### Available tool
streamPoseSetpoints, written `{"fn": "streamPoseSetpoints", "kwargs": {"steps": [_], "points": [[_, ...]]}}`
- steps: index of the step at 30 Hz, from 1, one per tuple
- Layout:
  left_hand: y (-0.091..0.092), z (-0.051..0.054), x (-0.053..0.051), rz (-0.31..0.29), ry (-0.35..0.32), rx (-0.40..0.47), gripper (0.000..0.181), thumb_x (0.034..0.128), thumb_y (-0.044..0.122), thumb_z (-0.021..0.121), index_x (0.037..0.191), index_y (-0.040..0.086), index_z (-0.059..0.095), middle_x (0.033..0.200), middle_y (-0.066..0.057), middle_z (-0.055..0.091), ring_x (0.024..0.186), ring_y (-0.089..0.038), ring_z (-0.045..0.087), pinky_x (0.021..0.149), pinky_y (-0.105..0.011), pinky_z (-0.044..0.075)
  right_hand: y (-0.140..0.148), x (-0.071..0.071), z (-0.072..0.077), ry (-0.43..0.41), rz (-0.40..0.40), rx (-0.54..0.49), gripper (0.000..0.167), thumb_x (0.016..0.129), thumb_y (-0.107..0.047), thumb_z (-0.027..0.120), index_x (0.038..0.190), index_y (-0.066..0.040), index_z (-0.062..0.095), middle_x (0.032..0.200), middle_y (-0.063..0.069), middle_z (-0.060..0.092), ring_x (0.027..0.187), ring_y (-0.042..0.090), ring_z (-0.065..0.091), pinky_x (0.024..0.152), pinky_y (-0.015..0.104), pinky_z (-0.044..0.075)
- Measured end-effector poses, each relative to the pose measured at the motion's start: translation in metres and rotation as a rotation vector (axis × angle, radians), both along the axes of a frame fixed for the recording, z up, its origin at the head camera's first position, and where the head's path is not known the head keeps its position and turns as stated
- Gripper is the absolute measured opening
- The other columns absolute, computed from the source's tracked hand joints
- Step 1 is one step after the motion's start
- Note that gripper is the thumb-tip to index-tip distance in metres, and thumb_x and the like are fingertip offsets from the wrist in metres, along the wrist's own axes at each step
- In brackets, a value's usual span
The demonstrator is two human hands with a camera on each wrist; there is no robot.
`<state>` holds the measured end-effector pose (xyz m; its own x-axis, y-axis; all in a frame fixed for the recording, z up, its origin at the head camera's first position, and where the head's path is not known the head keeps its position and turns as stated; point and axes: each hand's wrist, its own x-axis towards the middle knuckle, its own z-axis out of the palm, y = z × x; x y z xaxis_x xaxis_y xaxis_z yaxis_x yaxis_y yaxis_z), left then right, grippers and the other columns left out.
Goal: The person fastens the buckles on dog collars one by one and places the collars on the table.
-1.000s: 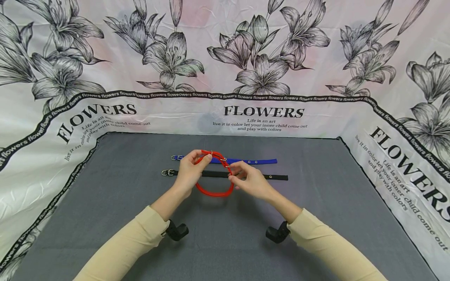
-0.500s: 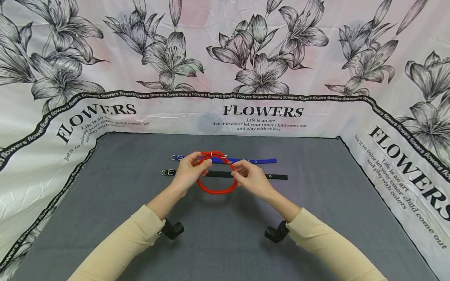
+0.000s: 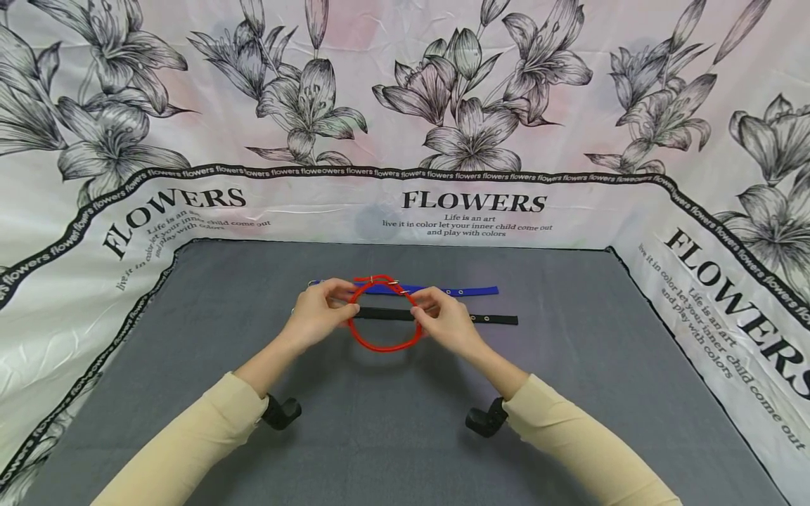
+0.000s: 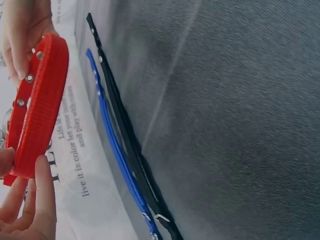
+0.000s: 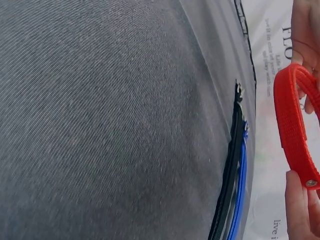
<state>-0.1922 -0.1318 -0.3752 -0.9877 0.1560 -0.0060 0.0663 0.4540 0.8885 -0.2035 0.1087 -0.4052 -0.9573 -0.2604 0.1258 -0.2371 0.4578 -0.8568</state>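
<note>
A red collar (image 3: 384, 348), buckled into a ring, is held up off the table between both my hands. My left hand (image 3: 316, 315) pinches the ring's left side, and my right hand (image 3: 448, 323) pinches its right side. Metal eyelets show along the red strap (image 4: 42, 105) in the left wrist view. Behind the ring, a black collar (image 3: 386, 314) and a blue collar (image 3: 468, 290) lie straight and roughly parallel on the table. Their buckle ends are largely hidden behind my left hand in the head view.
Grey cloth covers the table (image 3: 569, 393). White flower-printed fabric (image 3: 316, 211) stands around its back and sides. A black wrist-camera mount (image 3: 281, 412) sits under my left cuff, another mount (image 3: 486, 419) under the right.
My left hand has slid from the ring's upper left, near the buckle, down to its left side and moved leftward. The ring has shifted slightly and looks rounder; the right hand still pinches it.
</note>
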Motion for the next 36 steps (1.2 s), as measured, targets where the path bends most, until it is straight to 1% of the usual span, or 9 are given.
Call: {"fn": "streamPoseSetpoints", "kwargs": {"steps": [3, 8, 16, 20, 23, 25, 29, 33, 36], "points": [[-0.004, -0.002, 0.001, 0.026, -0.005, -0.001, 0.031, 0.0834, 0.013, 0.067, 0.113, 0.006, 0.059, 0.107, -0.013, 0.064, 0.079, -0.018, 0.067, 0.070, -0.039, 0.055, -0.006, 0.001, 0.000, 0.018, -0.005, 0.042, 0.023, 0.087, -0.012, 0.063, 0.109, -0.012, 0.060, 0.090, 0.010, 0.067, 0.070, 0.012, 0.066, 0.056, 0.034, 0.055], [-0.015, -0.010, 0.003, 0.061, -0.021, -0.017, 0.028, 0.0835, 0.012, 0.067, 0.110, 0.006, 0.060, 0.105, -0.014, 0.065, 0.073, -0.017, 0.067, 0.068, -0.037, 0.055, -0.019, 0.002, -0.004, 0.057, 0.019, 0.114, 0.026, 0.085, -0.013, 0.066, 0.110, -0.012, 0.061, 0.088, 0.003, 0.067, 0.070, 0.012, 0.065, 0.053, 0.022, 0.051], [-0.036, -0.024, 0.009, 0.106, -0.043, -0.056, 0.027, 0.0834, 0.010, 0.066, 0.110, 0.004, 0.063, 0.100, -0.015, 0.064, 0.071, -0.018, 0.068, 0.067, -0.039, 0.055, -0.042, 0.004, -0.014, 0.068, 0.075, 0.127, 0.024, 0.085, -0.007, 0.063, 0.108, -0.009, 0.061, 0.089, 0.005, 0.066, 0.077, 0.017, 0.066, 0.055, 0.020, 0.051], [-0.048, -0.027, 0.011, 0.125, -0.057, -0.080, 0.027, 0.0836, 0.009, 0.065, 0.110, 0.004, 0.063, 0.099, -0.015, 0.063, 0.069, -0.018, 0.068, 0.066, -0.039, 0.055, -0.055, 0.005, -0.018, 0.083, 0.083, 0.151, 0.022, 0.084, -0.007, 0.063, 0.106, -0.008, 0.063, 0.089, 0.006, 0.065, 0.078, 0.018, 0.066, 0.058, 0.020, 0.050], [-0.057, -0.028, 0.014, 0.138, -0.072, -0.101, 0.028, 0.0836, 0.009, 0.065, 0.111, 0.004, 0.063, 0.098, -0.015, 0.063, 0.067, -0.018, 0.068, 0.067, -0.039, 0.055, -0.065, 0.005, -0.019, 0.080, 0.077, 0.186, 0.021, 0.084, -0.008, 0.064, 0.104, -0.008, 0.065, 0.087, 0.004, 0.064, 0.076, 0.016, 0.064, 0.059, 0.020, 0.049], [-0.062, -0.029, 0.015, 0.145, -0.078, -0.116, 0.029, 0.0836, 0.009, 0.065, 0.112, 0.003, 0.063, 0.098, -0.016, 0.063, 0.065, -0.018, 0.068, 0.067, -0.039, 0.055, -0.071, 0.005, -0.021, 0.064, 0.074, 0.204, 0.020, 0.083, -0.008, 0.064, 0.104, -0.009, 0.065, 0.085, 0.003, 0.064, 0.073, 0.013, 0.063, 0.057, 0.019, 0.047], [-0.071, -0.033, 0.016, 0.149, -0.084, -0.142, 0.029, 0.0833, 0.009, 0.064, 0.111, 0.002, 0.063, 0.098, -0.018, 0.065, 0.064, -0.019, 0.068, 0.066, -0.038, 0.055, -0.084, 0.003, -0.024, 0.025, 0.080, 0.231, 0.019, 0.084, -0.009, 0.064, 0.103, -0.010, 0.066, 0.081, 0.002, 0.064, 0.060, 0.008, 0.060, 0.049, 0.019, 0.045], [-0.080, -0.037, 0.017, 0.152, -0.118, -0.128, 0.028, 0.0828, 0.009, 0.064, 0.110, 0.001, 0.063, 0.096, -0.017, 0.067, 0.064, -0.017, 0.067, 0.064, -0.036, 0.055, -0.094, 0.003, -0.027, 0.001, 0.091, 0.253, 0.019, 0.084, -0.008, 0.064, 0.103, -0.009, 0.066, 0.078, 0.001, 0.064, 0.050, 0.005, 0.055, 0.046, 0.019, 0.044], [-0.087, -0.040, 0.018, 0.158, -0.158, -0.093, 0.029, 0.0828, 0.007, 0.065, 0.111, 0.000, 0.063, 0.095, -0.017, 0.066, 0.065, -0.017, 0.067, 0.064, -0.036, 0.055, -0.101, 0.005, -0.029, -0.004, 0.094, 0.256, 0.019, 0.084, -0.008, 0.064, 0.103, -0.009, 0.066, 0.078, 0.002, 0.065, 0.049, 0.004, 0.055, 0.046, 0.019, 0.044]]}}
